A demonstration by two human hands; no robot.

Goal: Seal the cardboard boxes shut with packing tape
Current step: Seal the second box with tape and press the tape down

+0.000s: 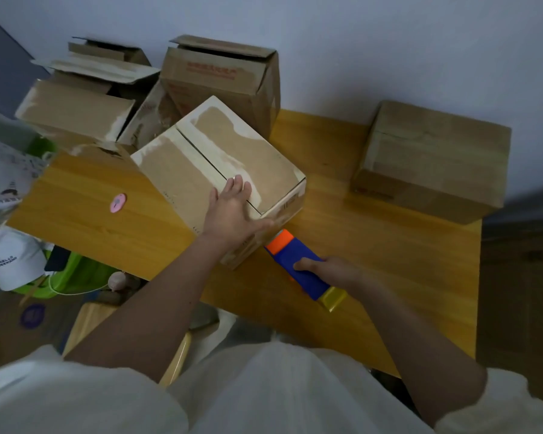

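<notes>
Left hand (232, 211) flat, fingers spread on closed box (220, 170); right hand (329, 269) grip wrapped round tape dispenser (301, 267) at the box's near edge.

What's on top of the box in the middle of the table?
The left hand rests flat on the box, fingers across the seam between its closed flaps. Pale old tape residue shows. The contents are hidden.
</notes>
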